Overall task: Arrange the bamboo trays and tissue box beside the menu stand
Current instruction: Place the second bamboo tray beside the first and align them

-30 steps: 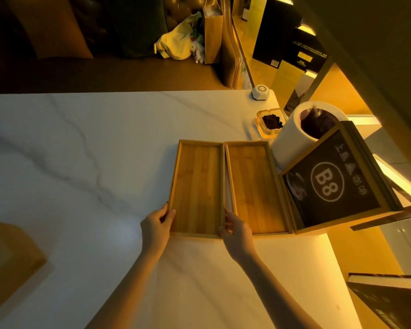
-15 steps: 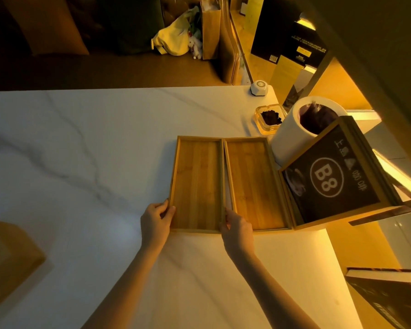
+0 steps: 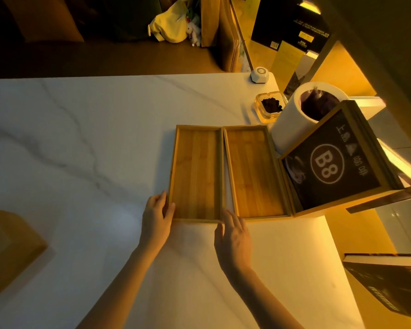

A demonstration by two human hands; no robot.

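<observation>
While the left hand (image 3: 157, 218) pinches the shallow rectangular bamboo tray (image 3: 196, 172) between thumb and fingers — right hand (image 3: 233, 237), fingers straight and together, at its near corner.

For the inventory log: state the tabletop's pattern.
White tabletop with grey marble veining; head view shows it.
</observation>
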